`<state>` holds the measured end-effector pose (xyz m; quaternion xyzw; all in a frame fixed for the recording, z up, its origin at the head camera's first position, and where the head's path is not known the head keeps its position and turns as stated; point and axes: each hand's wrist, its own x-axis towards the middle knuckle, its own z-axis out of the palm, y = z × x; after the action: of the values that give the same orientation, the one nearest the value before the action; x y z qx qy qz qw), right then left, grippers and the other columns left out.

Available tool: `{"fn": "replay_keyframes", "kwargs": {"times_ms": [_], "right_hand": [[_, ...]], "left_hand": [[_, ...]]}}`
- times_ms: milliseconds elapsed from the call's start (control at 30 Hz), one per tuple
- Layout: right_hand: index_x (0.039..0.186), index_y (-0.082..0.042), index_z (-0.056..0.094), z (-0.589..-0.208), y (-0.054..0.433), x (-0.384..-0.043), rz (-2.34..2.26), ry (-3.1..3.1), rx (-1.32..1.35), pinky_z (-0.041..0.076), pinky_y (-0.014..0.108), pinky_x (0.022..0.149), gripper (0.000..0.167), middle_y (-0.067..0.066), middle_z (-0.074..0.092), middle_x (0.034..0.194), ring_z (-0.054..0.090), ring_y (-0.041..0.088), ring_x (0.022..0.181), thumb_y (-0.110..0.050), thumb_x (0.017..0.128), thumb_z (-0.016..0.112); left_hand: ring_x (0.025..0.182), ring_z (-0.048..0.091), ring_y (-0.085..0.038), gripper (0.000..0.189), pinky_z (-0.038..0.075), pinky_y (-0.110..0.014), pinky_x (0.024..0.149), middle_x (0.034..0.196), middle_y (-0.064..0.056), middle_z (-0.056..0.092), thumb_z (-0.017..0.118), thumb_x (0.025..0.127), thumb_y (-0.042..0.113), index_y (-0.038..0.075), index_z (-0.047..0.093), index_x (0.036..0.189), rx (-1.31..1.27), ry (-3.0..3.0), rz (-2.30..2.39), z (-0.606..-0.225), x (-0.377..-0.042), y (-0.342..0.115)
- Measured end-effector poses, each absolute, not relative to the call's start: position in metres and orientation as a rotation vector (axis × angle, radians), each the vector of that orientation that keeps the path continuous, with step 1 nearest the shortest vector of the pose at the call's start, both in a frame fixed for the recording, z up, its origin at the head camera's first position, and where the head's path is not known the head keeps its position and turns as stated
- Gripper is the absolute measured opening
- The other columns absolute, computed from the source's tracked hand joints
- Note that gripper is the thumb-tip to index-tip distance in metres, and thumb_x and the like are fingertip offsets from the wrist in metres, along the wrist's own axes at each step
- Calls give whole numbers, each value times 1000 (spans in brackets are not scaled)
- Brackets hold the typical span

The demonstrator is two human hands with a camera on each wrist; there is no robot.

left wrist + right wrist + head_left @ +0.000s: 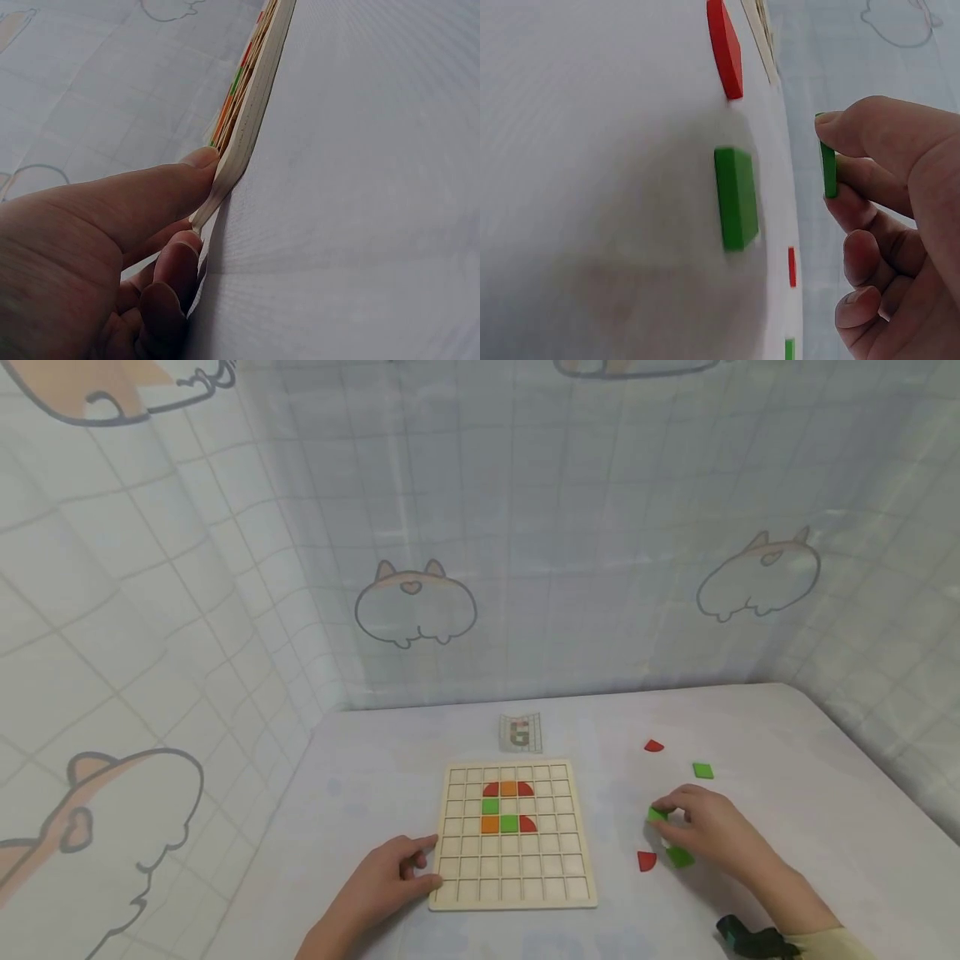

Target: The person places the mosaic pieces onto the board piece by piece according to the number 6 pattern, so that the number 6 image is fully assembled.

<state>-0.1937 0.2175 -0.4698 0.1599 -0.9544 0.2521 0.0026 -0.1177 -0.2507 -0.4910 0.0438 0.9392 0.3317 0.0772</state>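
A wooden grid board (pixel 459 893) lies on the table, with red quarter-round, orange square and green square tiles set in its upper cells. My left hand (pixel 390 878) rests at its left edge. In the left wrist view, the straight thumb (pixel 169 187) touches the board's rim (pixel 251 120), the other fingers partly hidden below. Raised off the table, my right hand (pixel 705 827) pinches a green square tile (pixel 828 169) between thumb and fingertips. Below that hand lies another green square tile (pixel 679 857), with a red quarter-round tile (pixel 647 861) to its left.
Farther back on the right lie a red quarter-round tile (pixel 654 746) and a green square tile (pixel 702 771). Behind the board is a small printed pattern card (pixel 521 733). Patterned sheets (pixel 525 568) hang behind the table and at both sides.
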Motion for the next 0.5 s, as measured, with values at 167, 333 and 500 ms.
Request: {"fn": "replay_keyframes", "kwargs": {"times_ms": [167, 333, 500], "right_hand": [[98, -20, 76, -464, 205, -194, 763, -2983, 562, 51, 34, 74, 19, -9, 63, 94, 57, 12, 86, -26, 81, 83], [96, -23, 76, -461, 192, -195, 751, -2969, 628, 51, 34, 75, 17, -13, 61, 92, 56, 9, 86, -26, 81, 82], [96, -23, 76, -459, 179, -196, 728, -2935, 694, 51, 32, 75, 17, -15, 61, 92, 56, 7, 85, -26, 81, 82]], "left_hand": [[75, 50, -11, 68, 40, -27, 60, 88, 8, 55, 79, 78, 52, 15, 64, 133, 118, 2820, 987, -492, -118, -251], [74, 49, -10, 67, 40, -27, 60, 88, 9, 55, 79, 79, 51, 14, 64, 133, 146, 2829, 984, -493, -117, -251], [73, 49, -9, 66, 40, -26, 60, 88, 10, 55, 79, 79, 50, 15, 65, 133, 167, 2844, 974, -492, -116, -251]]}}
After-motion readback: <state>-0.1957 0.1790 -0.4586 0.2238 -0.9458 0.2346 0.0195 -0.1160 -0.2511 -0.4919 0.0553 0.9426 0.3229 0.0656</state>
